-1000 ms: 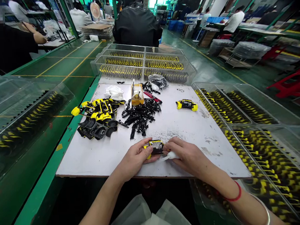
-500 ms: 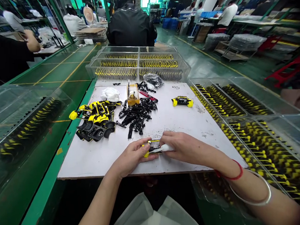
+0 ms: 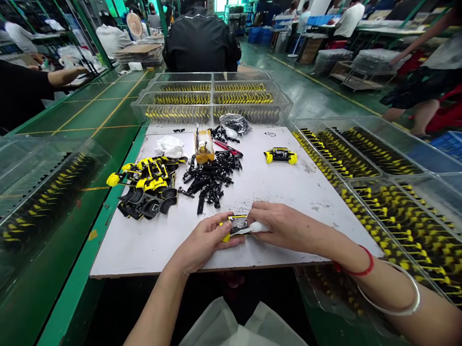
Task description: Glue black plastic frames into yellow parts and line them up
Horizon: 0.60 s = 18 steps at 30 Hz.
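Observation:
Near the front edge of the white board, my left hand grips one end of a yellow-and-black plastic part, thumb on top and fingers beneath. My right hand is closed around a white object with a tapered tip, which looks like a small squeeze bottle. Its narrow tip points left over the part's front side; whether it touches cannot be made out. My right fingers hide the part's right end. Beyond my hands lies a pile of small black plastic pieces.
Yellow-and-black parts are heaped at the left; one similar part lies at the right. A yellow box, a white cloth and a plastic bag are farther back. Filled clear trays flank the board. A person in black sits ahead.
The white object's tip has shifted slightly, while my left hand keeps the part in place. A walking person has come into view at the right; the person at left has stretched an arm forward.

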### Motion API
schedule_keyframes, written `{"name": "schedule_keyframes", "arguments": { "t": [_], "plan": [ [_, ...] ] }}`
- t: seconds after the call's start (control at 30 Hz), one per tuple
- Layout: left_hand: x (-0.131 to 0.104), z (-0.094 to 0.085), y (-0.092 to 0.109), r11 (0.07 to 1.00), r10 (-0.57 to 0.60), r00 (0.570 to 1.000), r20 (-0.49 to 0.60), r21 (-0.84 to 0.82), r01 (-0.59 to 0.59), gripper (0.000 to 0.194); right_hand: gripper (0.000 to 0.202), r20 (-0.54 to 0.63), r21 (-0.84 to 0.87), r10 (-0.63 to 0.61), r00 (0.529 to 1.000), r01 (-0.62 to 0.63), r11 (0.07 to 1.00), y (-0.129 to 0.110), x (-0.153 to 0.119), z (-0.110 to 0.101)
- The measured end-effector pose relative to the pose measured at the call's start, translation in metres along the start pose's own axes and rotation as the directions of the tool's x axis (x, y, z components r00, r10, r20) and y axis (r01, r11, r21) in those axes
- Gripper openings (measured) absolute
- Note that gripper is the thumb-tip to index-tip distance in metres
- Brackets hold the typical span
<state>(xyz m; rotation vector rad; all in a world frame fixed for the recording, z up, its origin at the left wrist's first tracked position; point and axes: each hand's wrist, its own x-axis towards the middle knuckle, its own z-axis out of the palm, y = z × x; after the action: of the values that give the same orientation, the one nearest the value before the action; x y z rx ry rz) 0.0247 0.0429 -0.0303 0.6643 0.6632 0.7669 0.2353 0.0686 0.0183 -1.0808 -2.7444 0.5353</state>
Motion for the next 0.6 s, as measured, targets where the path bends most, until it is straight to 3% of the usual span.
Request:
{"name": "schedule_keyframes", "arguments": {
  "t": [0.33,0.5,0.6],
  "plan": [
    [0.001,0.004,-0.001,0.999,0.034,0.997,-0.069,0.014,-0.033,0.035,0.016,-0.011,-0.099,0.027,1.000,-0.028,0.995,-0.007,-0.002,0.007],
    [0.000,0.006,-0.004,0.999,0.036,0.990,-0.136,0.033,-0.032,0.050,0.006,-0.075,0.091,0.031,0.997,-0.024,0.996,0.001,0.000,0.006],
    [0.000,0.007,-0.005,0.998,0.051,0.987,-0.152,0.038,-0.045,0.053,0.009,-0.186,0.268,0.194,0.963,-0.140,0.953,0.007,-0.004,0.006]
  ]
}}
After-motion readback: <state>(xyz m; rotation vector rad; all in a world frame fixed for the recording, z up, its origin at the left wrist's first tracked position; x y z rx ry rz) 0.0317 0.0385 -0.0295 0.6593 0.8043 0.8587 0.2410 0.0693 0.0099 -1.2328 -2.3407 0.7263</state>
